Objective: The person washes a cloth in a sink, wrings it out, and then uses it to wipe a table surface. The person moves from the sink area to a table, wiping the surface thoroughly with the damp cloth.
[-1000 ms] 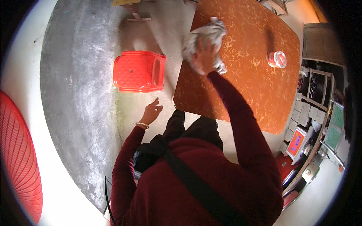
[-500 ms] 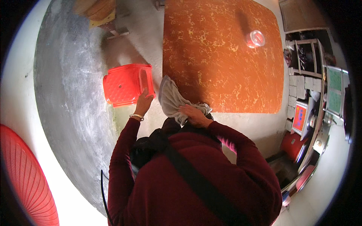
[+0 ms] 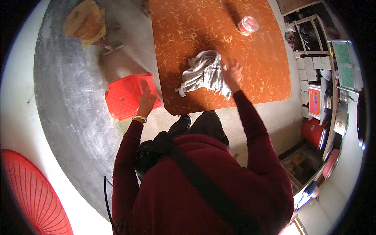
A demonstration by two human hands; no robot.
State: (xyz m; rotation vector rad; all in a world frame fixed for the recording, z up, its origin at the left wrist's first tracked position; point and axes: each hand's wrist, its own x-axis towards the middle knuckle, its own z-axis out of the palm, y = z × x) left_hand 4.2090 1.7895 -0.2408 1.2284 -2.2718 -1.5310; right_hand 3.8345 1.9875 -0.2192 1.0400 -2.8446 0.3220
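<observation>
A crumpled grey-white cloth [image 3: 203,74] lies on the orange-brown marbled table [image 3: 188,31], close to its near edge. My right hand [image 3: 233,74] is at the cloth's right side, its fingers spread and apart from any grip; whether the fingertips touch the cloth is hard to tell. Over the right side of a red plastic stool [image 3: 123,96], left of the table, is my left hand [image 3: 146,100]. Its fingers stretch forward, somewhat blurred, and hold nothing visible. I cannot tell if that hand rests on the stool.
A clear jar with red contents [image 3: 247,26] stands at the table's far right. Beyond the stool is a round wooden stool [image 3: 82,19]. A large red basket-like mesh object [image 3: 35,192] is at the lower left. Shelves [image 3: 313,37] and pale blocks [image 3: 309,68] line the right side.
The cloth has gone from the table's near-left corner, under my right hand, to lying on the tabletop. My right hand has let go and reached forward. The left hand stays by the red stool.
</observation>
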